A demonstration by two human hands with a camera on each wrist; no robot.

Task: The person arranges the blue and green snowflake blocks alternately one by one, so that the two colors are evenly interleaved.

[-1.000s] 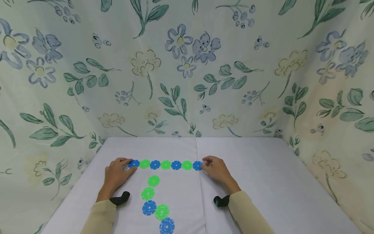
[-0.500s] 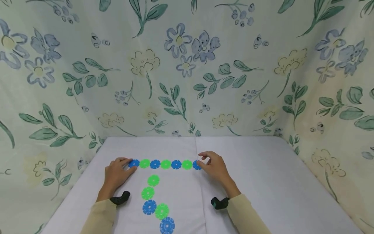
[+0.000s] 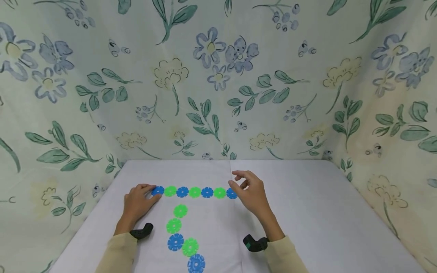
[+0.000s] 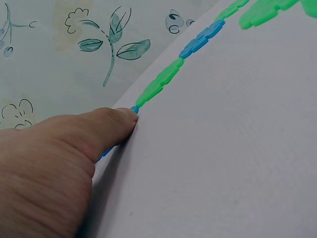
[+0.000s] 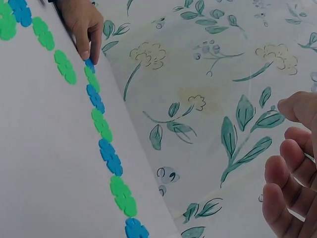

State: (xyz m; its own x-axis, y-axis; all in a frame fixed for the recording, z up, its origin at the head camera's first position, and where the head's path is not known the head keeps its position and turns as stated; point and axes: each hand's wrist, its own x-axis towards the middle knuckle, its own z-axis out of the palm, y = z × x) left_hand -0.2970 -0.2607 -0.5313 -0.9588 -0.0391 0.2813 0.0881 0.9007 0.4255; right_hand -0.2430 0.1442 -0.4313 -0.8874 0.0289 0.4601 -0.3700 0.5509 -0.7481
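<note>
A straight row of notched plastic discs, blue and green by turns, lies across the white table. My left hand point(image 3: 137, 203) pinches the blue disc point(image 3: 157, 190) at the row's left end between thumb and fingers. In the left wrist view, the thumb point(image 4: 111, 126) covers most of that disc, beside a green disc point(image 4: 159, 83). My right hand point(image 3: 252, 193) is raised near the row's right end, fingers loosely bent and apart, nothing between them. It partly overlaps the end blue disc point(image 3: 231, 193) in the head view; in the right wrist view that disc point(image 5: 136, 229) lies apart from the fingers point(image 5: 277, 208).
Nearer the body lie more discs: two green ones point(image 3: 174, 225) in a slanting line, then a blue disc point(image 3: 175, 242), a green disc point(image 3: 190, 247) and a blue disc point(image 3: 196, 263). A floral curtain point(image 3: 218, 113) surrounds the table point(image 3: 300, 212) at the back and sides.
My right hand has let go of the right-end blue disc and risen up and slightly left, thumb and fingers spreading. My left hand stays at the left-end disc.
</note>
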